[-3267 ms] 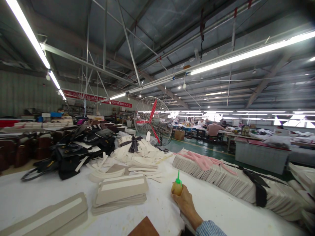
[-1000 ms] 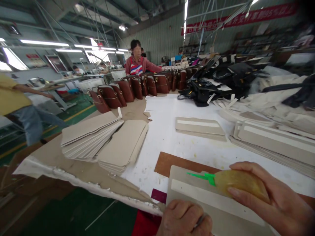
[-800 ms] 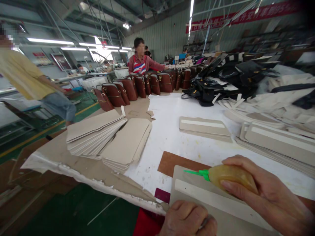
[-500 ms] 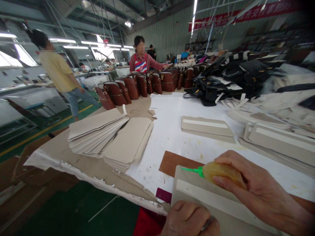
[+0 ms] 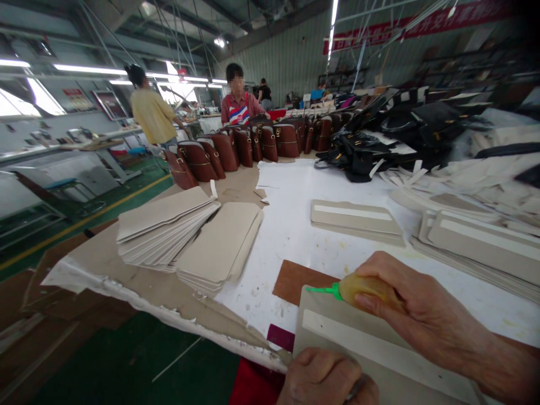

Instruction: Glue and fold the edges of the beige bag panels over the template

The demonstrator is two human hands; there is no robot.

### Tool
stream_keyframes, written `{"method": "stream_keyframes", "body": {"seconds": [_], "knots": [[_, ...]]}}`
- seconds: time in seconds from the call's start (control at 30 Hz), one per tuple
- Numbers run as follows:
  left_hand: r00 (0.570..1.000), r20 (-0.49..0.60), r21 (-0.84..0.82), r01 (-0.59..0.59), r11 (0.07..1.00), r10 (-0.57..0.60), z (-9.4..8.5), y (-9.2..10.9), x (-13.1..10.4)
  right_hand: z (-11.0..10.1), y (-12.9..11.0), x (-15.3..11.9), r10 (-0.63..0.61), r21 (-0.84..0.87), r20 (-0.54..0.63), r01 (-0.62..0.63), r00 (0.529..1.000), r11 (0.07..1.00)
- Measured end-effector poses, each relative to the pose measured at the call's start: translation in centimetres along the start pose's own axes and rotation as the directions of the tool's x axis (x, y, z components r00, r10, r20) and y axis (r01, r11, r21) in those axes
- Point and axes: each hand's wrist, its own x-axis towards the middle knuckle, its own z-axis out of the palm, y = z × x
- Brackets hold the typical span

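Observation:
My right hand (image 5: pixel 415 315) is wrapped round a yellowish squeeze bottle (image 5: pixel 371 291), held tilted almost flat. Its thin green nozzle (image 5: pixel 323 290) points left, over the top left corner of a beige panel (image 5: pixel 363 320). A pale strip (image 5: pixel 358 334) runs along that panel. My left hand (image 5: pixel 327 376) rests closed on the panel's near edge, fingers curled; a small metallic glint shows between them, but what it belongs to is hidden. Partly under the panel lies a brown piece (image 5: pixel 301 280), with a small purple piece (image 5: pixel 280 337) at its left.
Beige panels lie in a fanned stack (image 5: pixel 164 225) and another stack (image 5: pixel 221 242) on the left. More strip-marked panels (image 5: pixel 354 216) lie ahead and at right (image 5: pixel 485 247). Brown bags (image 5: pixel 228 149) line the far edge, beside black bags (image 5: pixel 363 146). Two co-workers (image 5: pixel 238 104) stand beyond.
My right hand has moved slightly left and up with the bottle, bringing the nozzle nearer the panel's corner. My left hand has barely moved. The person in yellow has walked right, farther away.

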Motion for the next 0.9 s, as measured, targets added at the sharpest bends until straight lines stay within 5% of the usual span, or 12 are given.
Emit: {"method": "stream_keyframes", "body": {"seconds": [0.67,0.9], "knots": [[1.0,0.001,-0.031,0.016,0.999,-0.016,-0.4,-0.2,0.2,-1.5,-3.3,4.5,-0.193,-0.275,0.144,0.227,0.97,0.934],[0.999,0.041,-0.049,-0.016,0.999,0.018,-0.5,-0.3,0.2,-2.0,-5.2,5.2,-0.08,-0.441,0.26,0.192,0.962,0.877]]}}
